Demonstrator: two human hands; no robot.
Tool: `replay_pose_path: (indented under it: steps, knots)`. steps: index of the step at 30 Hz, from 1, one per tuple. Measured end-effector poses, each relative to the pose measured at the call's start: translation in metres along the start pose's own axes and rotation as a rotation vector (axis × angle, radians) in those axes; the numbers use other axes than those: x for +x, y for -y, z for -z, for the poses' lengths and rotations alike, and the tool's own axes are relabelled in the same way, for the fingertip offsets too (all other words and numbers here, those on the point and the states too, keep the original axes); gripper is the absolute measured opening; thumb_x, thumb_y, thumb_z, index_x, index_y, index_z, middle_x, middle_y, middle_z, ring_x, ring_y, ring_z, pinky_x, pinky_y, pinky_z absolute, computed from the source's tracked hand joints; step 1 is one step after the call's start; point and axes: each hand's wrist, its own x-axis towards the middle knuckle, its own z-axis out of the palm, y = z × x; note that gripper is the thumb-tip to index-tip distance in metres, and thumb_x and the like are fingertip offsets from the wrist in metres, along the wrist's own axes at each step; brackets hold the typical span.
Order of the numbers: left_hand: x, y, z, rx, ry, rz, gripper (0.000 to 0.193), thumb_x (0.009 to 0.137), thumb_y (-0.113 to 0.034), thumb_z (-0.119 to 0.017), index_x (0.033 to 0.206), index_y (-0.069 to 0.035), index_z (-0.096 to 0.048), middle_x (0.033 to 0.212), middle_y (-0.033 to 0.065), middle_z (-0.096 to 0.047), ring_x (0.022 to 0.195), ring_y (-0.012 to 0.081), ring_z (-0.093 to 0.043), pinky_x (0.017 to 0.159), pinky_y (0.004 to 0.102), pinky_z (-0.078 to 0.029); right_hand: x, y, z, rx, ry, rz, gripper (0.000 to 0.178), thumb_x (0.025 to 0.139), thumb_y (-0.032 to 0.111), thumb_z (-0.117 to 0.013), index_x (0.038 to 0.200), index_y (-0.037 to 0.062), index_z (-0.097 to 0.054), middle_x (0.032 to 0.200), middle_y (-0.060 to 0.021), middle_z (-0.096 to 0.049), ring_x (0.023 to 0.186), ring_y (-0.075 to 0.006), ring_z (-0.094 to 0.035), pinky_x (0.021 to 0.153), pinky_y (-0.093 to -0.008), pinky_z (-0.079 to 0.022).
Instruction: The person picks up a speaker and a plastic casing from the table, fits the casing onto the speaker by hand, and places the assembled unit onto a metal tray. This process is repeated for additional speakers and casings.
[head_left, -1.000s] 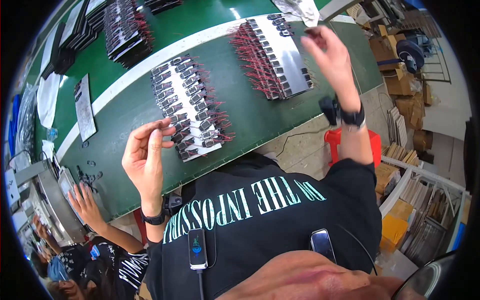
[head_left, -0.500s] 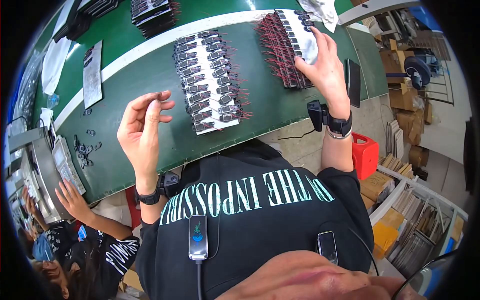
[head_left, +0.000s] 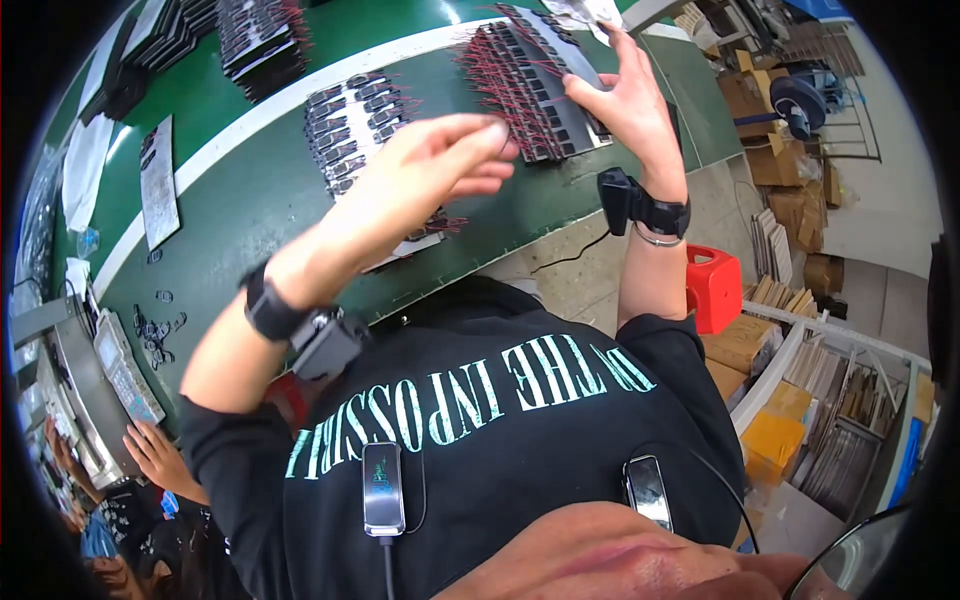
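Note:
My left hand [head_left: 440,160], blurred by motion, is raised over a white panel [head_left: 350,125] lined with small black parts on thin red wires. Its thumb and fingertips are pressed together near the second stack; what they hold, if anything, I cannot make out. This stack of panels [head_left: 530,90], at the far right of the table, carries rows of black parts with many red wires at its left side. My right hand [head_left: 635,105] is open at its right side, thumb and fingers apart over the grey top plate [head_left: 560,75]; whether they touch it is unclear.
The green table [head_left: 250,190] also bears a grey metal strip [head_left: 160,190], loose black parts [head_left: 155,330] and another panel stack [head_left: 260,45]. A co-worker's hand [head_left: 155,455] is beside a keypad device [head_left: 125,370]. A red stool [head_left: 713,290] and cartons [head_left: 765,440] stand at right.
My left hand has swung right, from left of the middle panel to above it and close to the right stack. My right hand has moved slightly up and left. The view has shifted.

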Motion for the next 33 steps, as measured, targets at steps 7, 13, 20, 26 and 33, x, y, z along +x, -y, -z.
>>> replay_pose_path:
  steps: [7,13,20,26,33]
  knots:
    - [0.091,0.012,-0.002,-0.125,0.000,0.109,0.046,0.098,-0.033,-0.059,0.122,0.006,-0.056,0.117,0.0160,-0.063,0.103,0.0196,-0.064,0.091,0.0312,-0.052,-0.016,0.020,-0.007,-0.079,-0.234,0.182,0.072,0.077,0.021,-0.073,0.139,0.0035,-0.040,0.121,-0.0220,-0.055,0.104,-0.0378,-0.062,0.086,-0.0421,-0.052]
    - [0.080,0.021,0.017,-0.058,-0.127,-0.046,0.036,0.095,-0.025,-0.063,0.117,0.003,-0.059,0.107,0.0097,-0.066,0.094,0.0152,-0.065,0.083,0.0292,-0.052,-0.034,0.056,-0.012,0.114,-0.075,0.110,0.077,0.077,0.025,-0.074,0.141,0.0028,-0.037,0.130,-0.0243,-0.047,0.114,-0.0416,-0.056,0.093,-0.0455,-0.048]
    - [-0.001,0.000,0.073,-0.006,-0.309,-0.131,0.024,0.093,-0.018,-0.064,0.112,-0.003,-0.062,0.099,0.0035,-0.068,0.086,0.0109,-0.064,0.077,0.0250,-0.050,-0.048,0.101,-0.022,0.207,-0.144,0.471,0.062,0.083,0.026,-0.072,0.132,0.0002,-0.044,0.117,-0.0198,-0.053,0.098,-0.0349,-0.058,0.083,-0.0430,-0.050]
    - [-0.073,0.006,0.100,-0.062,-0.390,-0.009,0.024,0.091,-0.017,-0.065,0.111,-0.004,-0.062,0.100,0.0030,-0.068,0.085,0.0091,-0.063,0.076,0.0247,-0.050,-0.063,-0.001,0.002,0.935,0.067,0.218,0.045,0.097,0.020,-0.056,0.135,-0.0021,-0.047,0.117,-0.0137,-0.059,0.101,-0.0205,-0.060,0.090,-0.0332,-0.048]
    - [-0.067,0.031,0.105,0.040,-0.460,0.118,0.028,0.092,-0.015,-0.064,0.116,-0.001,-0.060,0.102,0.0032,-0.068,0.087,0.0085,-0.064,0.072,0.0229,-0.050,-0.082,-0.078,0.045,1.914,0.021,0.046,0.017,0.100,0.023,-0.052,0.098,0.0075,-0.057,0.070,0.0013,-0.038,0.059,-0.0114,-0.029,0.063,-0.0273,-0.029]
